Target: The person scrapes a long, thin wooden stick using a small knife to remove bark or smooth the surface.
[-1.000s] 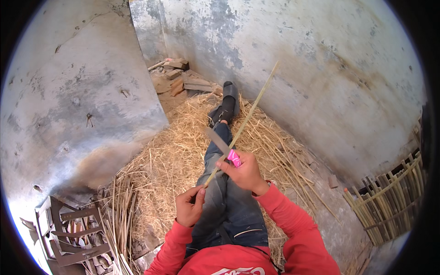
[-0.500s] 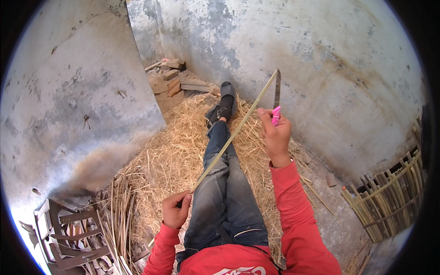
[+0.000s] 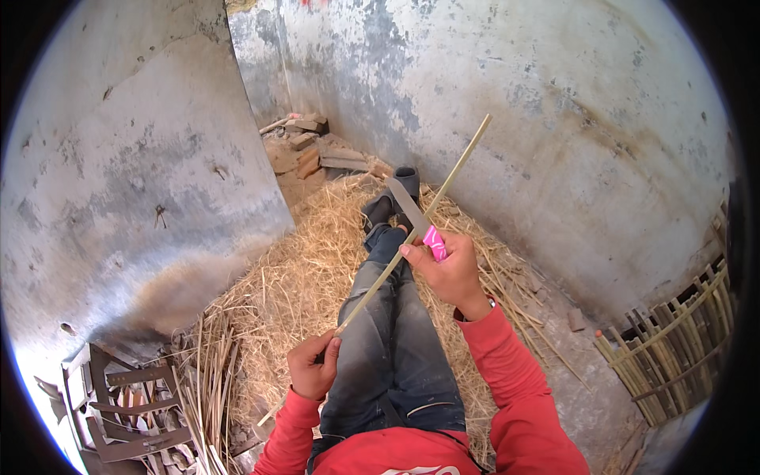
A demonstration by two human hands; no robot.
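A long, thin strip that looks like split bamboo [image 3: 374,290] slants across my outstretched legs, from beside my left forearm up to the far right. My left hand [image 3: 314,365] is closed around its lower part, thumb on top. In my right hand [image 3: 450,271] is a knife [image 3: 408,207] with a pink patterned handle and a broad grey blade. The blade points away and to the left, its base crossing the strip. My right thumb reaches to the strip just below the handle; whether it presses on it I cannot tell.
Pale shavings [image 3: 293,273] cover the floor around my legs. Loose strips [image 3: 207,388] lie at the left beside a dark broken frame [image 3: 134,408]. Bricks and rubble [image 3: 313,150] fill the far corner. A slatted bamboo fence-like piece [image 3: 673,340] stands right, against the worn wall [image 3: 554,158].
My right hand has come down and left along the strip. The knife has turned from the strip's far tip to lie across its middle. My left hand keeps its hold.
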